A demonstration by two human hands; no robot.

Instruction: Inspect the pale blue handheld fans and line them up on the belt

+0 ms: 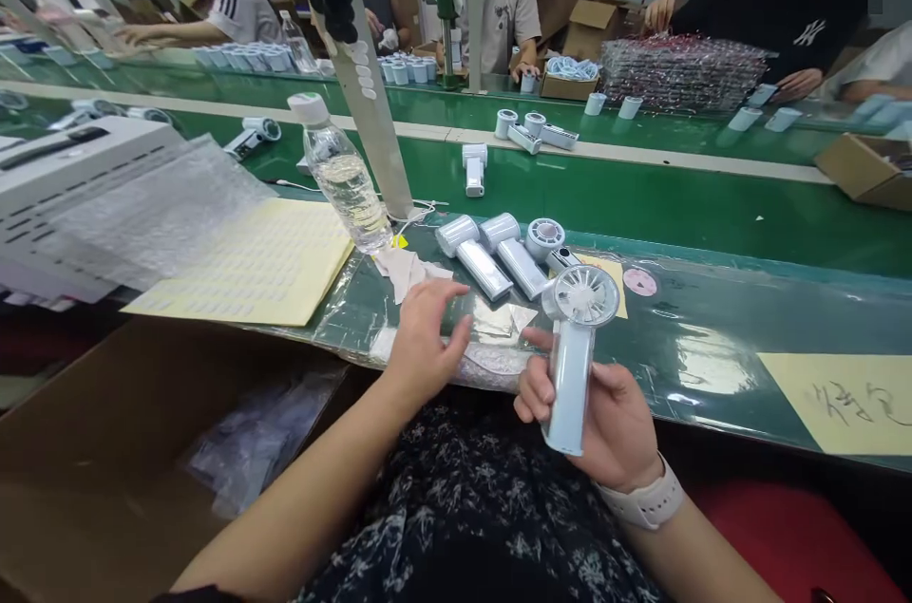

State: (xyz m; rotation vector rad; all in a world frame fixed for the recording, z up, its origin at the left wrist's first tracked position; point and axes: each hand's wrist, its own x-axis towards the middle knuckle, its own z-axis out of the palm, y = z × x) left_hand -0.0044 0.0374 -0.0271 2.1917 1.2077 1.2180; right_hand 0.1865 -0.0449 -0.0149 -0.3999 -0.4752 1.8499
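Right of centre, low in the frame, bent fingers (pixel 536 389) of the right hand (pixel 619 427) wrap one side of a pale blue handheld fan (pixel 570 385), the thumb set against the other side, so the grip is closed around the handle. The fan is held nearly upright, its round head uppermost, the radial blades turned to view. A pale watch band (pixel 645 500) circles the wrist below.

Just left of that, near the middle of the frame, the left hand (pixel 426 337) is loosely curled, thumb and forefinger well parted, with nothing in its grasp; whether it touches the tabletop (pixel 712 318) I can't tell. Just beyond it lies a crumpled pale cloth (pixel 405 271). To the cloth's right, two similar fans (pixel 484 269) lie side by side, and a third fan (pixel 546 235), grille facing up, sits partly behind the held one.

Further out, at centre left, a clear plastic bottle (pixel 344 180) with a white cap stands beside a stack of yellow sheets (pixel 285 266). Handwritten yellow paper (pixel 847 399) lies at the right edge, and a cardboard box (pixel 85 451) at lower left contains clear plastic bags (pixel 249 442). Across the upper frame, beyond a long green worktop (pixel 619 190), a co-worker in a black top (pixel 755 5) is among several people.
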